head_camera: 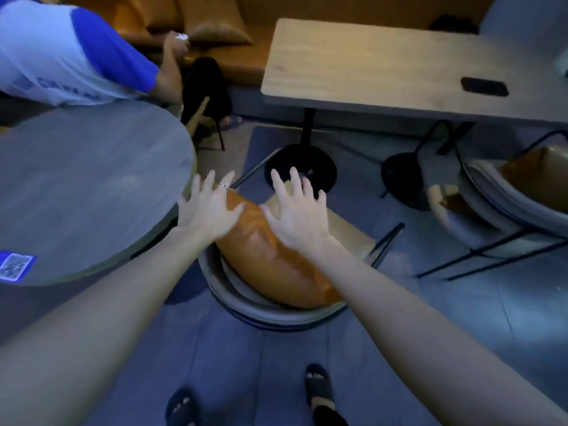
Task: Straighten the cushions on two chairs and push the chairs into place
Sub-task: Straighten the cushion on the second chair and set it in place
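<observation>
An orange cushion (270, 259) leans inside the curved grey back of a chair (255, 309) just in front of me; the chair's tan seat (350, 232) shows beyond it. My left hand (209, 207) hovers over the cushion's far left end, fingers spread, holding nothing. My right hand (299, 213) is spread over the cushion's upper edge; whether it touches cannot be told. A second chair (491, 210) with its own orange cushion (541, 176) stands at the right, partly under the rectangular table.
A round grey table (86, 192) sits close on the left, its edge beside my left hand. A rectangular wooden table (384, 69) with a black pedestal base (299, 167) is ahead. Another person (70, 53) leans over an orange bench at the upper left. My sandalled feet (319, 392) are below.
</observation>
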A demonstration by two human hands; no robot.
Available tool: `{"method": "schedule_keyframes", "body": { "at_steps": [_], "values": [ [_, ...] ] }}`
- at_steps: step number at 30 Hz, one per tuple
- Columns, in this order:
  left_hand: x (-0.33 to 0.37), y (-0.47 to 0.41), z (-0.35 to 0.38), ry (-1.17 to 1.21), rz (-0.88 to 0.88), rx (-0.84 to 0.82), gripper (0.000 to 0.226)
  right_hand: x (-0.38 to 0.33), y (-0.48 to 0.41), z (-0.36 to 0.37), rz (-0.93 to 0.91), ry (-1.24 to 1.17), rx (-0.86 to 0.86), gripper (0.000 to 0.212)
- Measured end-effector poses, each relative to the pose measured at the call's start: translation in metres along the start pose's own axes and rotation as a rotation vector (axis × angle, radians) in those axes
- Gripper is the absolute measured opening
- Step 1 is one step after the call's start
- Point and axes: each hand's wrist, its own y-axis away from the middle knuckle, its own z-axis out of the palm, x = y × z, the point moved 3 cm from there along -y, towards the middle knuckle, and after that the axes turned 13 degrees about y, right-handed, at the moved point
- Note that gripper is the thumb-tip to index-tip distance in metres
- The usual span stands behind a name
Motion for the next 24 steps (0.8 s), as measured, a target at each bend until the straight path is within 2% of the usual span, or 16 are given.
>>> {"method": "schedule_keyframes", "body": {
  "at_steps": [5,11,14,16,19,22,24],
  "values": [
    [-0.047,-0.002,0.034,-0.014,0.127,-0.262,0.074,-0.043,0.054,0.047,0.164,0.034,-0.207,0.077],
    [-0.073,0.005,0.047,0.047,0.265,-0.252,0.07,-0.079,0.081,0.07,0.322,0.132,-0.19,0.084],
    [-0.078,0.01,0.047,0.126,0.287,-0.18,0.069,-0.078,0.087,0.066,0.386,0.129,-0.155,0.083],
    [-0.084,0.015,0.046,0.27,0.232,-0.074,0.072,-0.07,0.099,0.064,0.441,0.143,-0.147,0.086],
    [-0.096,0.02,0.051,0.477,0.041,0.022,0.083,-0.059,0.128,0.065,0.504,0.213,-0.136,0.102],
    [-0.102,0.022,0.066,0.511,-0.052,-0.036,0.09,-0.054,0.158,0.069,0.59,0.25,-0.071,0.111],
    [-0.105,0.022,0.078,0.526,-0.097,-0.092,0.093,-0.055,0.174,0.07,0.683,0.194,0.027,0.113]
  ]
}}
